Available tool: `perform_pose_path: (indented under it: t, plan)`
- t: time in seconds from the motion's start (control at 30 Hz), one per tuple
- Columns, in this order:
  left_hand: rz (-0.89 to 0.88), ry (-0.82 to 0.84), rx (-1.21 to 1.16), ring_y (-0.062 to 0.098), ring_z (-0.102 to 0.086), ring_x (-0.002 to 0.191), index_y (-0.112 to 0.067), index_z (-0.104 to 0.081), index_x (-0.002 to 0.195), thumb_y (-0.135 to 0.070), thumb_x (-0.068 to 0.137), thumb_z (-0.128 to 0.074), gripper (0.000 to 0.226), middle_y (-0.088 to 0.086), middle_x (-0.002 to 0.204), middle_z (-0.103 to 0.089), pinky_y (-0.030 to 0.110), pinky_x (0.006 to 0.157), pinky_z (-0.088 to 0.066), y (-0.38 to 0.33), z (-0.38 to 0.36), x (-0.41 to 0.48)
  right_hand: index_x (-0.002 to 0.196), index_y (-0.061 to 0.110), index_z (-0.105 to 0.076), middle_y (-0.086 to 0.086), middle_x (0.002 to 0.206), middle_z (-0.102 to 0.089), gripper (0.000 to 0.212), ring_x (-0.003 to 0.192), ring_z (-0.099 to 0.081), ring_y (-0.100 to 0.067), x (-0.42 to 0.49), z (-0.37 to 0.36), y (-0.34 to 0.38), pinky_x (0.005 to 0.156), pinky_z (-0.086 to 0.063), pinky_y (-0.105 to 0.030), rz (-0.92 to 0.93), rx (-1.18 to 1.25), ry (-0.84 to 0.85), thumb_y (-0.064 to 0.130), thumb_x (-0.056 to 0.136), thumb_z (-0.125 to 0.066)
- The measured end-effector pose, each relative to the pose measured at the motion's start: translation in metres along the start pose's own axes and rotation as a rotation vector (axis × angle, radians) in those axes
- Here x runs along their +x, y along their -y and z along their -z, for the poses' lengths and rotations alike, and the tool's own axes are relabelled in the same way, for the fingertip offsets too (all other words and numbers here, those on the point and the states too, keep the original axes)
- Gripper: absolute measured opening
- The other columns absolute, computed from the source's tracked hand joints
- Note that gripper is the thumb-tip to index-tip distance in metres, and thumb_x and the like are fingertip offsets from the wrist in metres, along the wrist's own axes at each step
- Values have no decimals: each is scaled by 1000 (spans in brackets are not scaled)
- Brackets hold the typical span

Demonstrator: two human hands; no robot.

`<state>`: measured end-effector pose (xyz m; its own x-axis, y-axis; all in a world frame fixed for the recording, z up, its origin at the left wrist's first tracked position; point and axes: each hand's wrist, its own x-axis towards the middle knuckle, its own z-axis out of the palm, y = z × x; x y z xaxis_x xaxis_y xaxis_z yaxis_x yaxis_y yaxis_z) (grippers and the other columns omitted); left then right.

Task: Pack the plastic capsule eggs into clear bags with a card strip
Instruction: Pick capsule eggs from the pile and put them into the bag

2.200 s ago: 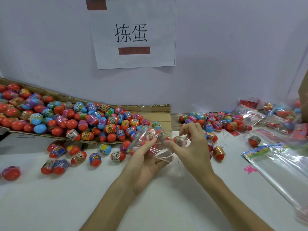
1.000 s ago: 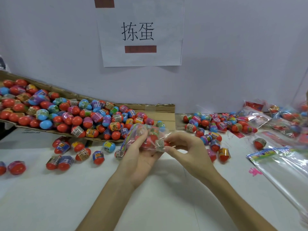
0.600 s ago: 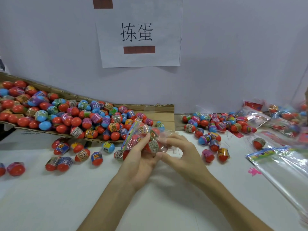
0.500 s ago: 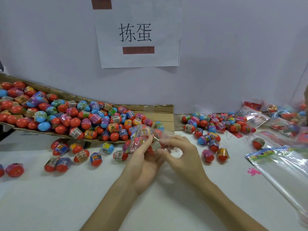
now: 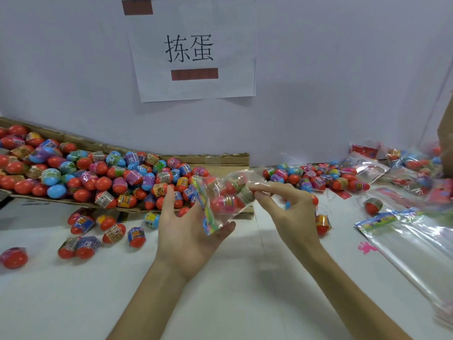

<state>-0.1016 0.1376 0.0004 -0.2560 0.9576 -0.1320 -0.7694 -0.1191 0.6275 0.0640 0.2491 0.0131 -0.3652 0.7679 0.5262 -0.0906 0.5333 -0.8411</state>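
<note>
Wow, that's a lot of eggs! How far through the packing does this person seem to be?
Early on, it seems. Done: a few filled bags lie at the far right, blurred. In hand: one bag with eggs and its card strip rests on the left hand while the right hand pinches its end. Still to do: heaps of loose eggs in the cardboard tray and a stack of empty bags.

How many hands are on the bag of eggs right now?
2. The left hand lies palm-up under the bag at its card strip end; the right hand pinches the opposite end.
</note>
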Motion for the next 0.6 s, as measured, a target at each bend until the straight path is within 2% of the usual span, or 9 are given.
perform_pose_path:
  t: [0.07,0.13,0.17,0.23,0.3,0.37,0.43,0.53,0.6]
  plan:
    - [59,30,42,32,-54,139,-12,-58,146,-81,87,-45,92,13,151,-56,46,108,-43,-3,1,-1,92,44,-77,24,92,-74,32,100,-63,-4,4,5,2,79,-47,-10,16,-28,10,11,90,-75]
    - [106,30,93,34,-59,134,-10,-64,141,-78,90,-44,86,16,147,-59,49,111,-43,-3,1,-1,88,47,-76,25,89,-71,38,96,-60,-3,6,9,4,77,-45,-8,29,-66,35,9,89,-75]
    - [121,37,136,34,-63,129,-11,-65,139,-74,91,-47,82,16,144,-62,49,108,-46,-2,-1,-2,85,50,-75,25,88,-70,42,95,-59,-3,6,11,5,76,-44,-8,37,-82,54,8,89,-75]
    - [125,56,302,27,-72,113,-15,-68,136,-63,90,-58,67,12,137,-68,42,90,-57,0,-6,-4,81,53,-72,27,88,-67,45,96,-56,-2,5,14,7,76,-43,-12,66,-119,100,8,87,-75]
    - [104,64,506,25,-74,111,-22,-75,126,-53,89,-69,49,8,131,-72,38,81,-62,4,-12,-6,80,54,-72,29,90,-67,39,99,-55,-5,4,14,10,80,-43,-22,108,-167,161,15,85,-73]
    - [84,62,614,31,-69,120,-23,-77,122,-44,86,-72,42,13,131,-71,51,95,-60,8,-10,-5,84,46,-74,27,90,-70,30,101,-54,-9,2,12,10,83,-46,-29,172,-212,216,16,83,-68]
    - [68,65,635,37,-64,126,-20,-76,123,-35,90,-75,37,16,131,-70,58,104,-53,9,-9,-4,84,32,-76,24,91,-72,22,102,-55,-11,1,11,8,84,-48,-28,199,-233,237,13,81,-66]
    - [35,44,657,32,-66,124,-21,-75,124,-33,91,-73,35,12,127,-73,57,103,-54,9,-10,-4,84,23,-79,16,89,-72,16,100,-55,-13,2,11,6,81,-47,-23,154,-226,228,14,81,-66]
    - [29,40,682,33,-68,122,-23,-74,125,-37,91,-70,37,11,126,-73,60,102,-54,10,-10,-5,85,30,-78,21,86,-68,21,96,-55,-11,3,13,6,79,-47,-24,127,-213,240,11,83,-69]
